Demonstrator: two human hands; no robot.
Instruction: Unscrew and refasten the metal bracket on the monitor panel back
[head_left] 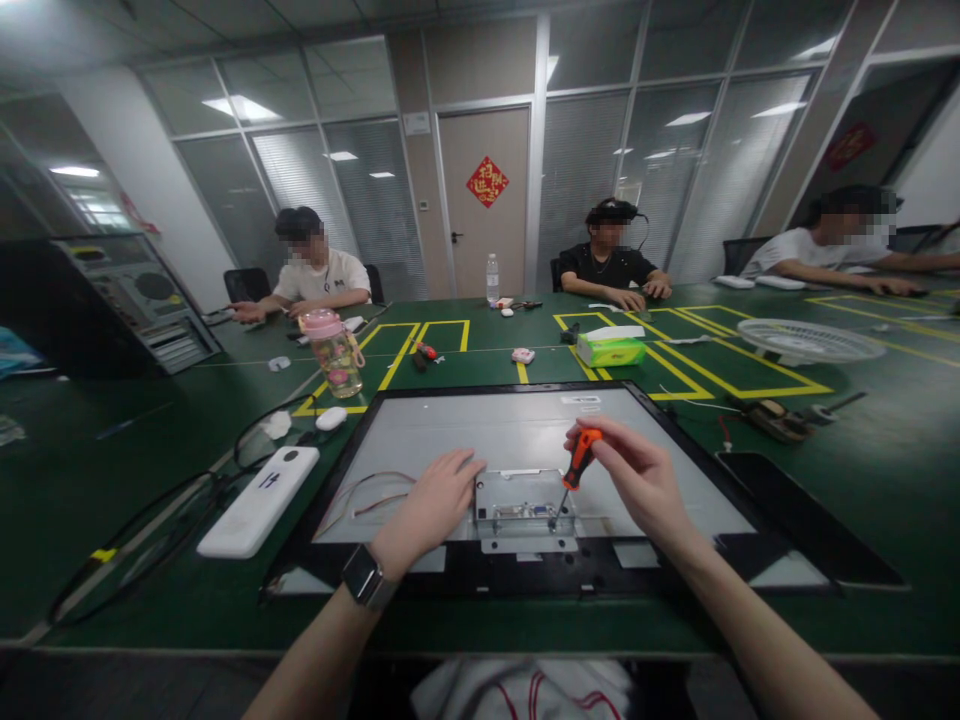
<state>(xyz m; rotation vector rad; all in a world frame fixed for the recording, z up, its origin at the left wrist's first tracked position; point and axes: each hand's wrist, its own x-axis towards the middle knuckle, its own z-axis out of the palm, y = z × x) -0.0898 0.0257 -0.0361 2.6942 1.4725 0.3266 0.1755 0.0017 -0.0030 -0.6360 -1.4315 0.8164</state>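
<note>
As the left hand [435, 500] lies, fingers loose, by the left side of the metal bracket [517, 488] on the panel's [517, 420] near part, the right hand [641, 475] pinches the screwdriver [580, 462]: apparently screw work, calling for steady twisting!

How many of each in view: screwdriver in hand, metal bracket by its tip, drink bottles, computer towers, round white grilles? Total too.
Screwdriver in right hand: 1
Metal bracket by its tip: 1
Drink bottles: 2
Computer tower: 1
Round white grille: 1
Total: 6
</note>
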